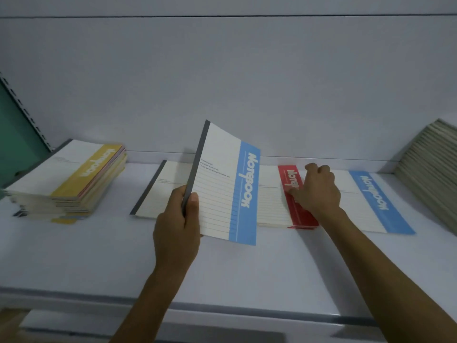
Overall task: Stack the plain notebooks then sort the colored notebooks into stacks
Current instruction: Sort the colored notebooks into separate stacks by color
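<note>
White shelf under a pale back panel, and the person stands at it with both arms reaching in; at the far right a slab of plain notebooks leans against the side, and at the left sits a mixed pile with a yellow-banded cover on top.

The left hand grips the held blue notebook by its dark spine edge, thumb on the front cover and the other fingers behind it; the book stands tilted up off the shelf in front of the red-banded stack, its blue band on the side away from the fingers. The right hand lies on that stack's red band with fingers bent; whether it nips the cover or only presses, I cannot tell.

Just right of that hand the flat blue notebook lies on the shelf; that looks to me like the home for the held one. To do it well, I'd say: carry it across clear of the right forearm, or pass it over; lower it flat, spine the same way, band over band; square the edges before letting go. Held by one edge, so thin a book may sag; a corner could catch the red-banded stack.
</note>
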`<state>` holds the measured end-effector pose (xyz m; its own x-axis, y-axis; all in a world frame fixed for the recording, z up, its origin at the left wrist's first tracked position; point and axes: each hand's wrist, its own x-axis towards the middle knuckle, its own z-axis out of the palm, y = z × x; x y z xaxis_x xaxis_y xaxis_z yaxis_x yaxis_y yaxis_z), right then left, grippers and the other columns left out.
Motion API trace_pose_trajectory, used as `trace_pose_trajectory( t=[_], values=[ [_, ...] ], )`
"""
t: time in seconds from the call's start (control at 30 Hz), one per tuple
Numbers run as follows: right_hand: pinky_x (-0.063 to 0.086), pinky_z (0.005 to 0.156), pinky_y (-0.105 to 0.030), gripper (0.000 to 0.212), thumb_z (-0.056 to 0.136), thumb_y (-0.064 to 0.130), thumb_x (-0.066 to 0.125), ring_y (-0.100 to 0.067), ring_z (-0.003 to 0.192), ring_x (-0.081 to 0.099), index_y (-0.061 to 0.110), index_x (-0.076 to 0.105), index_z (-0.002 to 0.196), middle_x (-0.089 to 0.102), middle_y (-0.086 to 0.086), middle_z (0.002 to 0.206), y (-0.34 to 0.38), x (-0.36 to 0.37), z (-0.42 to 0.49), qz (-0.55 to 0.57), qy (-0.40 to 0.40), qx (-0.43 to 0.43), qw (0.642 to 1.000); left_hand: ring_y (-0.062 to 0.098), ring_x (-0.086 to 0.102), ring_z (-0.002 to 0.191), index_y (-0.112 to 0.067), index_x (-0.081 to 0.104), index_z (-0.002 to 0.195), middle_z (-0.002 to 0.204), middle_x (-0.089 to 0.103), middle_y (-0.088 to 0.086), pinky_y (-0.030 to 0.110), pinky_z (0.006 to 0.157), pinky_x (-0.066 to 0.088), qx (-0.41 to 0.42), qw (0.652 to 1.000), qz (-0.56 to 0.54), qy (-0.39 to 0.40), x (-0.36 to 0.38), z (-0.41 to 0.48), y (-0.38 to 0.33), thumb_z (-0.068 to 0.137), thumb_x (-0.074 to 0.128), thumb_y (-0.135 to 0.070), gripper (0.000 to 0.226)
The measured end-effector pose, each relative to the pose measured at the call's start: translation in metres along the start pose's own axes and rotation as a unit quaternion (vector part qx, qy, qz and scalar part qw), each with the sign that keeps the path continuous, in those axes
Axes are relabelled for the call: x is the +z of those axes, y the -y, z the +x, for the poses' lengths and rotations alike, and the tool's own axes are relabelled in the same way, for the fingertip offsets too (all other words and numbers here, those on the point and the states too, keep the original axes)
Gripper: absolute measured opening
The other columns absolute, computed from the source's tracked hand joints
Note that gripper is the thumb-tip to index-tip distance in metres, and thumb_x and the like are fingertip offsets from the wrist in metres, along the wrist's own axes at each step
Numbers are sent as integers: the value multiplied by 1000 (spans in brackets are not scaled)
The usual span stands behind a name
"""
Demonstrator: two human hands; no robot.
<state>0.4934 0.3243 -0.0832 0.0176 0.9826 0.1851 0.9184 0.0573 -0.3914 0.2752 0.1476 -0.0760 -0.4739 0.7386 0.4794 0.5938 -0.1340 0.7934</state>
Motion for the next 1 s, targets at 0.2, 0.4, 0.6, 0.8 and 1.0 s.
trace_pose_trajectory(
  t=[0.2, 0.4, 0.6, 0.8, 1.0],
  values=[
    [55, 78, -36, 36, 90, 56, 46, -18, 85, 67, 23, 58, 100, 69, -1, 94, -2, -53, -63, 440, 88, 35, 893, 1, 65, 78, -23, 51, 110, 95, 67, -11, 18, 52, 51, -45, 991, -122, 25, 50, -6, -43, 99, 40, -26, 15],
    [58, 62, -30, 39, 89, 15, 63, -13, 77, 68, 27, 48, 123, 69, 1, 98, -55, -73, -88, 503, 37, 69, 861, 7, 66, 84, -30, 38, 128, 113, 67, -5, 14, 59, 51, 3, 976, -72, 206, 108, -21, -78, 94, 36, -47, 38],
    [48, 86, -36, 53, 93, 11, 57, -25, 103, 58, 18, 40, 143, 55, -12, 131, -134, -70, -43, 361, -65, 133, 921, 17, 28, 141, -30, 42, 140, 150, 36, -7, 40, 114, 20, 271, 853, 298, 332, 128, 0, -34, 84, 28, -68, 69],
    [40, 93, -42, 51, 93, 17, 53, -36, 117, 51, 20, 41, 143, 56, -17, 130, -158, -53, -38, 107, -105, 146, 978, 22, 65, 105, -21, 72, 108, 114, 69, -2, 40, 91, 49, 258, 895, 225, 287, 130, -7, -10, 85, 56, -37, 32],
    [38, 89, -43, 26, 90, 20, 58, -35, 108, 52, 15, 66, 115, 60, -12, 120, -162, -41, -37, 20, -147, 92, 985, 20, 66, 103, -21, 72, 107, 112, 70, -1, 39, 89, 50, 244, 904, 217, 275, 129, -7, -11, 85, 56, -37, 31]
  ],
)
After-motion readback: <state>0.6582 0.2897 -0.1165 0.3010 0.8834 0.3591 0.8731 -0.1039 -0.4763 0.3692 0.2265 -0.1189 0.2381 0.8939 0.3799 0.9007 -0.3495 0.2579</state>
